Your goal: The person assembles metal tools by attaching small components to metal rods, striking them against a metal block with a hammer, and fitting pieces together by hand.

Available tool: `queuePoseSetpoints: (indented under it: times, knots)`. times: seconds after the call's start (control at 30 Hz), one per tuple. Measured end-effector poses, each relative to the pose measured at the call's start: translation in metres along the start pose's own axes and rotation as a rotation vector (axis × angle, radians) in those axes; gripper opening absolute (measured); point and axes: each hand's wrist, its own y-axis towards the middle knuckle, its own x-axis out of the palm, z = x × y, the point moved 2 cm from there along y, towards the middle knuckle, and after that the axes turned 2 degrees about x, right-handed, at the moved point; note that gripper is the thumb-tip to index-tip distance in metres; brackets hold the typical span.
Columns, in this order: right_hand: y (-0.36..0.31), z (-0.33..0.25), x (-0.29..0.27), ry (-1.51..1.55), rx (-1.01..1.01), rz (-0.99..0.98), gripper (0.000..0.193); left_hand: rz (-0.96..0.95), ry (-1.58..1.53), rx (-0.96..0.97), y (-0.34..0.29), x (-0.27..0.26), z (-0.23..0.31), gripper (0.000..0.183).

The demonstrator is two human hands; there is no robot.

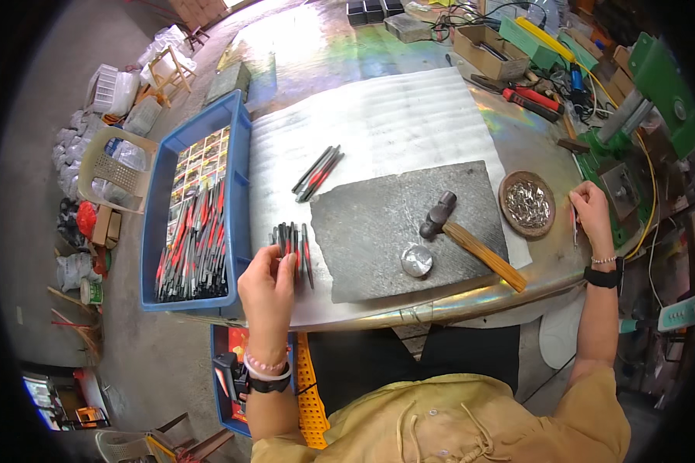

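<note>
My left hand [266,289] is closed at the near ends of a small row of slim black-and-red pen-like sticks [289,238], beside the blue crate. Its fingers hide the lower ends. At the table's right side my right hand [592,214] pinches a thin red-and-silver stick [574,224] that points downward. Left of that hand, a round brown bowl [506,202] holds many small shiny metal pieces. Between my hands lies a grey stone slab [378,224], bearing a wooden-handled hammer [483,255] and a round silver metal piece [417,261].
More pen-like sticks fill the blue crate [241,177] at the left, over a patterned sheet. Another few sticks [316,174] lie on the white foam sheet [394,116]. A green machine [660,92], a cardboard box [471,46] and red-handled pliers [534,100] stand or lie right.
</note>
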Motion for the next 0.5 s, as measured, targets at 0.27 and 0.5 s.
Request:
queuePoseSetpoints:
  times: [0.27, 0.5]
  knots:
    - [-0.037, -0.035, -0.009, 0.171, -0.047, 0.100, 0.009, 0.047, 0.317, 0.057, 0.012, 0.018, -0.011, 0.015]
    - [-0.101, -0.103, 0.008, 0.283, -0.127, -0.041, 0.004, 0.102, 0.430, 0.082, 0.005, 0.017, -0.009, 0.016]
